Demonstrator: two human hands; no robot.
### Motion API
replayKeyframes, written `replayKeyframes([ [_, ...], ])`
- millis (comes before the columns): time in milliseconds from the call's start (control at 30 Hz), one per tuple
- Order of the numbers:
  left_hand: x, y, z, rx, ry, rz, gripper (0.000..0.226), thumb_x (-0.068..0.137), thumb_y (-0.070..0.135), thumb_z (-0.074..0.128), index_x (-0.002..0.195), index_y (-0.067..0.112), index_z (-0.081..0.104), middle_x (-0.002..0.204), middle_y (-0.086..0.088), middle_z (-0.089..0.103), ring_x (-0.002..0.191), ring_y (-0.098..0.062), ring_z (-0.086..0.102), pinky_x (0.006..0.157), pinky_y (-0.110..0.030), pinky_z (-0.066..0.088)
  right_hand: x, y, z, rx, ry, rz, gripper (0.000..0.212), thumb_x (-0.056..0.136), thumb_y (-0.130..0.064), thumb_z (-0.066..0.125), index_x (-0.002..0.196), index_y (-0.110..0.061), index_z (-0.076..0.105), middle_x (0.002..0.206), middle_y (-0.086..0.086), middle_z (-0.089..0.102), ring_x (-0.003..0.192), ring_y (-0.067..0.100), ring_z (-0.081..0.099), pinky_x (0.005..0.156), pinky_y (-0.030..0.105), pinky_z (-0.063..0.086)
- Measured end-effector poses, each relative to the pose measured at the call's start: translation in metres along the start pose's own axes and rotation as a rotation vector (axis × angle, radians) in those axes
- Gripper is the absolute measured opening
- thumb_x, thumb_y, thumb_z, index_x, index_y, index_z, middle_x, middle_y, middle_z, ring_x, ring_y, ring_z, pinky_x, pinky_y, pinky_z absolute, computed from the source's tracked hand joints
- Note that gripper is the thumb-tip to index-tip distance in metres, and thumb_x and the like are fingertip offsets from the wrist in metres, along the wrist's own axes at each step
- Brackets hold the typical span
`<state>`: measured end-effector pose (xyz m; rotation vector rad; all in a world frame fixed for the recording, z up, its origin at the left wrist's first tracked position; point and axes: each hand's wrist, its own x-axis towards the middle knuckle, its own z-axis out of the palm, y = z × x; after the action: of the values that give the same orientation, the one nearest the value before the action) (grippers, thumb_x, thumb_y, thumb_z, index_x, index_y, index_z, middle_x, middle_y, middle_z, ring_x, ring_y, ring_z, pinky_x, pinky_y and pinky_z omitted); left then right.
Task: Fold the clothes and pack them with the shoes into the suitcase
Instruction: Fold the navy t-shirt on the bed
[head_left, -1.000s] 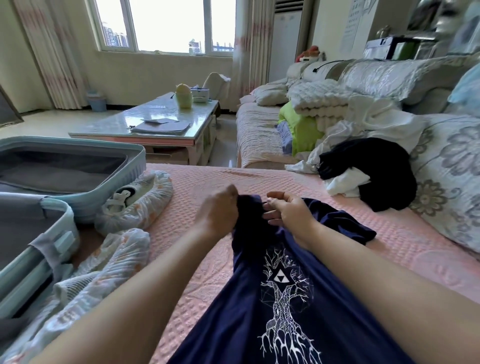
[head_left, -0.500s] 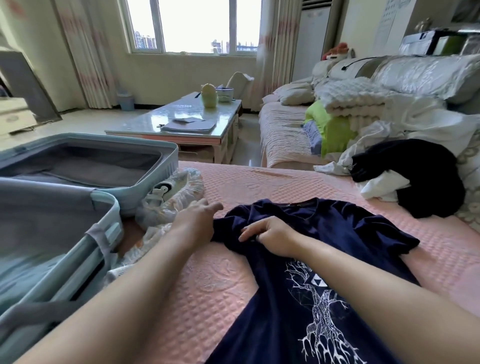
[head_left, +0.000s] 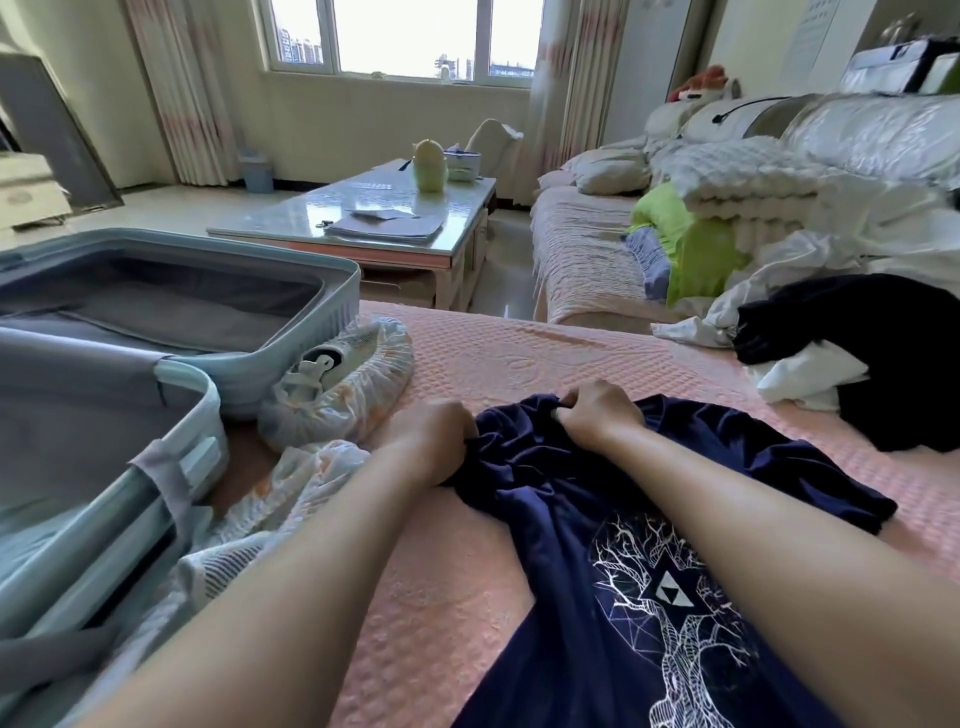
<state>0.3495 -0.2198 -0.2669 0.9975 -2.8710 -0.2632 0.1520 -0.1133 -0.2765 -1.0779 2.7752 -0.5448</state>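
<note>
Evidently the left hand (head_left: 436, 436) and the right hand (head_left: 597, 413) each gripped bunched cloth of the navy T-shirt (head_left: 587, 525), which lay on the pink bedspread (head_left: 545, 353) beneath them; uneven pulling might fold wrinkles in.

One suitcase (head_left: 311, 338), one navy T-shirt (head_left: 545, 545); perhaps two bagged shoes (head_left: 353, 400), one coffee table (head_left: 291, 221)

The shirt (head_left: 597, 519) runs off the bottom edge at 5 o'clock, so its hem is out of sight. The fingertips of the left hand (head_left: 431, 441) and the right hand (head_left: 597, 415) are buried in its bunched cloth. The suitcase (head_left: 291, 358) is cut by the left edge at 9 o'clock. A cover (head_left: 358, 410) hides most of the shoe (head_left: 317, 361).
</note>
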Motion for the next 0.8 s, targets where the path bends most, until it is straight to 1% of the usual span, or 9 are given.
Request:
replayKeyframes([
  [167,0.017,-0.023,-0.020,-0.299,0.523,-0.168,0.035,0.089,0.005,0.052,0.099,0.028,0.077,0.101,-0.002,0.074,0.093,-0.023,0.068,0.083,-0.029,0.052,0.024,-0.008,-0.007,0.242,0.230,0.105,0.023,0.092,-0.031,0.060,0.100,-0.014,0.073,0.108,0.012,0.073,0.104,0.033,0.066,0.084,0.031,0.047],
  [233,0.024,-0.028,-0.025,-0.369,0.642,-0.213,0.036,0.088,0.000,0.052,0.095,0.023,0.078,0.094,-0.001,0.075,0.085,-0.018,0.067,0.077,-0.024,0.050,0.035,-0.014,-0.007,0.254,0.280,0.125,0.027,0.093,-0.033,0.060,0.104,-0.012,0.072,0.110,0.014,0.072,0.106,0.033,0.066,0.086,0.031,0.048],
  [300,0.032,-0.028,-0.021,-0.357,0.592,-0.242,0.037,0.086,-0.004,0.049,0.094,0.019,0.078,0.095,-0.005,0.075,0.091,-0.022,0.068,0.081,-0.026,0.050,0.040,-0.021,-0.005,0.223,0.301,0.126,0.029,0.095,-0.034,0.059,0.110,-0.012,0.070,0.113,0.015,0.071,0.109,0.033,0.065,0.089,0.033,0.048],
  [367,0.038,-0.030,-0.010,-0.339,0.409,-0.323,0.036,0.087,-0.002,0.050,0.097,0.018,0.077,0.104,-0.011,0.074,0.102,-0.028,0.067,0.089,-0.030,0.049,0.043,-0.022,0.003,0.147,0.274,0.112,0.027,0.096,-0.029,0.056,0.114,-0.014,0.069,0.116,0.014,0.070,0.111,0.032,0.065,0.091,0.034,0.049],
  [467,0.039,-0.029,0.006,-0.337,0.144,-0.278,0.048,0.087,-0.003,0.047,0.128,0.014,0.065,0.136,-0.012,0.060,0.126,-0.027,0.055,0.105,-0.027,0.039,0.040,-0.011,0.016,-0.057,0.128,0.079,0.031,0.093,-0.018,0.050,0.119,-0.013,0.065,0.121,0.015,0.067,0.112,0.033,0.065,0.093,0.036,0.050],
  [533,0.038,-0.026,0.006,-0.316,0.103,-0.188,0.063,0.086,-0.004,0.042,0.145,0.018,0.047,0.151,-0.009,0.043,0.138,-0.027,0.043,0.112,-0.030,0.032,0.033,-0.006,0.022,-0.163,0.099,0.037,0.031,0.093,-0.017,0.051,0.122,-0.011,0.060,0.122,0.016,0.065,0.112,0.034,0.064,0.091,0.037,0.050],
  [600,0.034,-0.021,0.000,-0.226,0.174,-0.153,0.064,0.087,-0.005,0.041,0.146,0.020,0.045,0.149,-0.009,0.041,0.133,-0.032,0.045,0.107,-0.039,0.040,0.023,-0.005,0.026,-0.244,0.176,-0.066,0.036,0.093,-0.018,0.051,0.129,-0.013,0.053,0.127,0.015,0.060,0.115,0.036,0.059,0.094,0.040,0.047],
  [700,0.020,-0.012,-0.010,-0.143,0.300,-0.038,0.053,0.085,-0.009,0.042,0.131,0.015,0.052,0.133,-0.010,0.047,0.119,-0.032,0.053,0.093,-0.042,0.047,-0.002,-0.007,0.024,-0.258,0.309,-0.241,0.048,0.089,-0.019,0.055,0.137,-0.015,0.050,0.128,0.014,0.053,0.117,0.035,0.052,0.099,0.043,0.040],
  [800,-0.002,-0.001,-0.014,-0.085,0.210,0.029,0.037,0.087,-0.005,0.044,0.119,0.014,0.052,0.119,-0.008,0.056,0.103,-0.028,0.059,0.078,-0.037,0.047,-0.040,-0.013,0.016,-0.121,0.341,-0.404,0.040,0.084,-0.014,0.061,0.124,-0.016,0.062,0.117,0.011,0.056,0.110,0.032,0.053,0.096,0.043,0.042],
])
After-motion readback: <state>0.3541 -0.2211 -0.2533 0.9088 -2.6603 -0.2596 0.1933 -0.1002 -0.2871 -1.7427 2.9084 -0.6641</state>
